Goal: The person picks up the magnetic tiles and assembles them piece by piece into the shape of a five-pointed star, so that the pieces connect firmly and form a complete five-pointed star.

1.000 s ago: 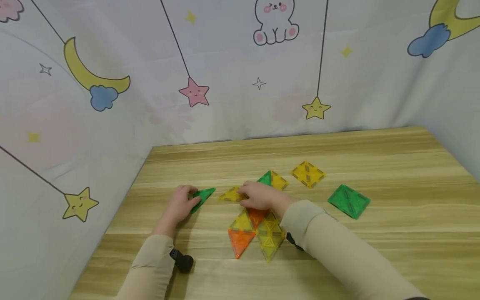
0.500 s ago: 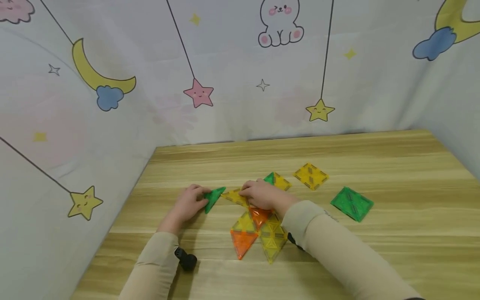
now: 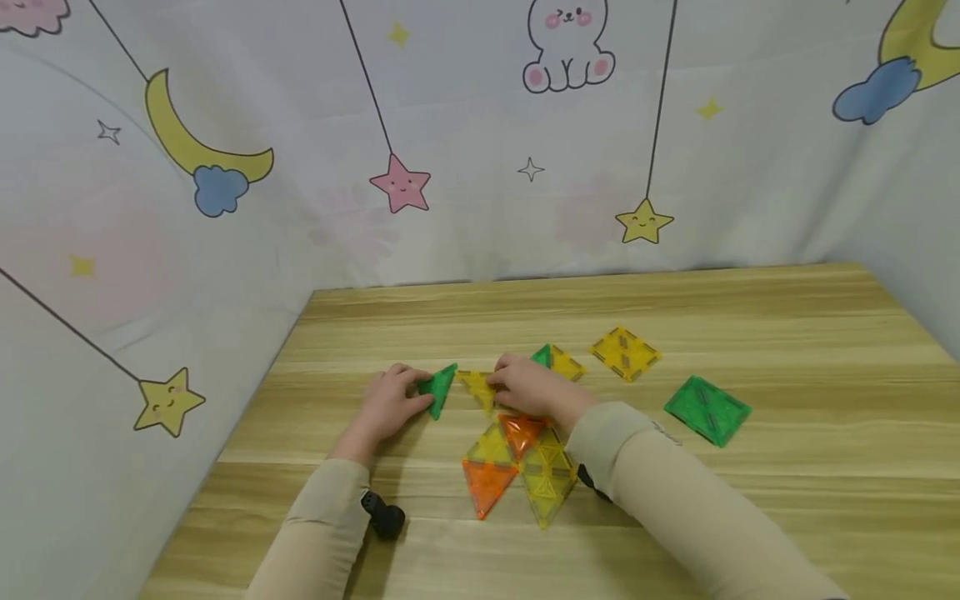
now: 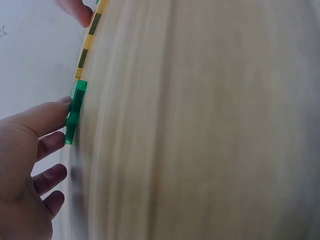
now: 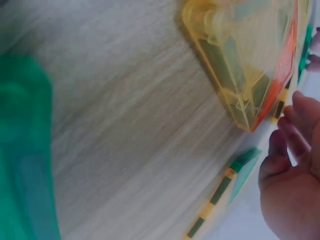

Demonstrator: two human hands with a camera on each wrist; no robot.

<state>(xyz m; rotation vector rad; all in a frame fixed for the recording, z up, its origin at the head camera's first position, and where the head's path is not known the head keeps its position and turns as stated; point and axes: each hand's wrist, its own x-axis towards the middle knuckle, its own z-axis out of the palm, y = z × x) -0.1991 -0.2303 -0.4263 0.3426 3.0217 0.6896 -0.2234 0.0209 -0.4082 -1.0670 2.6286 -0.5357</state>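
Observation:
My left hand (image 3: 390, 404) pinches a translucent green triangular magnetic tile (image 3: 441, 390) between thumb and fingers. In the left wrist view the green tile's end comes very close to a yellow tile's edge (image 4: 90, 40); whether they touch I cannot tell. My right hand (image 3: 528, 385) grips that yellow triangular magnetic tile (image 3: 477, 387) by its right side, and the fingers partly cover it. Just in front of the right hand lies a flat cluster of tiles: an upper orange triangle (image 3: 522, 435), a lower orange triangle (image 3: 489, 486) and yellow triangles (image 3: 546, 492).
Behind the right hand lies a green triangle (image 3: 542, 356) beside a yellow one (image 3: 566, 364). Farther right are a yellow diamond pair (image 3: 626, 354) and a green pair (image 3: 707, 410). A printed cloth (image 3: 480, 225) hangs along the wooden table's (image 3: 825, 375) back edge.
My left hand has carried the green tile to the right, up close to the yellow tile. The yellow tile has turned in my right hand, its point now facing the front.

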